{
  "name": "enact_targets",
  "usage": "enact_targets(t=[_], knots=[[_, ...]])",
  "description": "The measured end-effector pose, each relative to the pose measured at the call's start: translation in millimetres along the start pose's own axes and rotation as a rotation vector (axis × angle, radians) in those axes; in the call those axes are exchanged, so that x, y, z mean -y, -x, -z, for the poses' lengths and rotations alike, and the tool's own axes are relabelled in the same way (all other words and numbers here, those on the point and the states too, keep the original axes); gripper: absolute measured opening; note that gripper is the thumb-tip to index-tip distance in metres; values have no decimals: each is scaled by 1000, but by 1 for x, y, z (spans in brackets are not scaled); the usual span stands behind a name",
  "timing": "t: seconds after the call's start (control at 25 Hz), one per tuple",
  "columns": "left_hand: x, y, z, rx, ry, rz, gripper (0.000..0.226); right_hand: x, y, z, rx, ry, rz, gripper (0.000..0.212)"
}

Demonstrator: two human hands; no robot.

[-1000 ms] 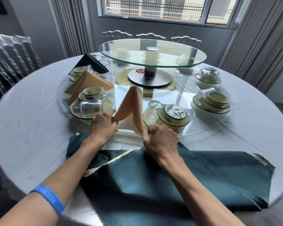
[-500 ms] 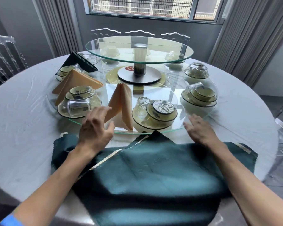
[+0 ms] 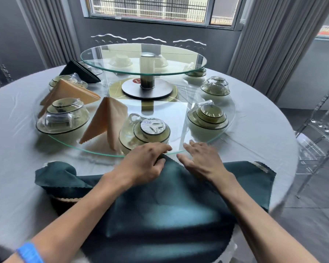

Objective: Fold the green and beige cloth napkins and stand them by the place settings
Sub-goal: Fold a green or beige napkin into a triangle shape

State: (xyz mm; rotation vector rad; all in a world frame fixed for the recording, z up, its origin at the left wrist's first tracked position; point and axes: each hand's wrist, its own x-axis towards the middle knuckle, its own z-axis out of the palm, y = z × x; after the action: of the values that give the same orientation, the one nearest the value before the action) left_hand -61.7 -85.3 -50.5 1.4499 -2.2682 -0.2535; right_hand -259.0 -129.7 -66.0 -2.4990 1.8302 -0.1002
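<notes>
A dark green napkin [image 3: 165, 202] lies spread flat at the near edge of the round tabletop [image 3: 13, 118], its far point peaking just short of the glass turntable [image 3: 224, 133]. The left hand [image 3: 142, 166] rests on that far point, fingers bent over the cloth; it looks as though thumb and fingertips pinch the tip, though blur makes the grip hard to confirm. The right hand [image 3: 201, 160] lies just beside it to the right, fingers straight and slightly spread, palm down on the napkin's upper right slope, holding nothing. The two hands are close together but not touching. A blue wristband [image 3: 29, 252] sits on the left forearm.

On the turntable's near left part a folded beige napkin [image 3: 106, 122] stands upright like a tent, between a wrapped place setting [image 3: 63, 118] to its left and another wrapped bowl set [image 3: 146, 131] to its right, the latter just beyond the left hand. Farther back on the left side a second beige napkin [image 3: 70, 92] stands folded, and behind it a folded green napkin [image 3: 80, 72]. A smaller raised glass tier [image 3: 142, 59] sits on a post at the tabletop's centre.
</notes>
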Motion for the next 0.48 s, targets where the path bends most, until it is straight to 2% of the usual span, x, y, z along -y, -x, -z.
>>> enact_targets(t=[0.2,0.28,0.36,0.48], knots=[[14,-6,-7,142,-47,94,46,40,12,-6,-16,-23,131,84],[25,-7,-13,191,-35,173,47,52,15,-8,11,-94,201,73],[34,-3,-16,163,-70,260,47,59,18,-10,52,-250,300,54],[46,10,-13,131,-133,363,46,55,30,-20,-40,-479,303,44]])
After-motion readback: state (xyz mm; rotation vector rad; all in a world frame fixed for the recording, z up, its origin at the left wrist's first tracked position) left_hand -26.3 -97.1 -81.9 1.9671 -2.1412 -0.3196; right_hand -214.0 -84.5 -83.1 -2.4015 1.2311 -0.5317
